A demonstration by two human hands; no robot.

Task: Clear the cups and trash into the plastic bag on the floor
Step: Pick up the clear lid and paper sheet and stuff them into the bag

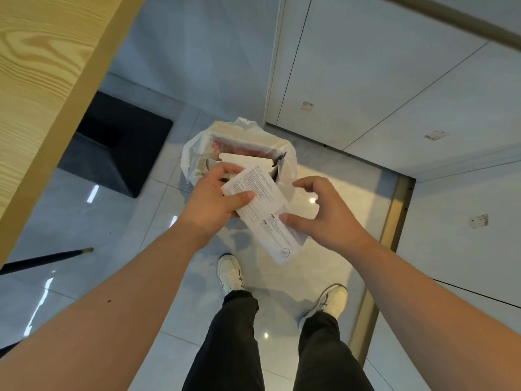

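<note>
White leaflet: being held above the floor, long axis slanting toward the plastic bag just ahead.
Left hand: pinching its upper end.
Right hand: fingers spread, thumb touching its edge.

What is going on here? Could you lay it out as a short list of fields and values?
setting: tiled floor beside a wooden table
bag: white plastic bag on the floor, open, white cardboard already inside
held item: printed paper, folded, above the bag
left hand: pinches the paper's upper end, thumb on top
right hand: touches the paper's right edge with its thumb, fingers spread
person: standing, white shoes just short of the bag
cups: none in view
</note>
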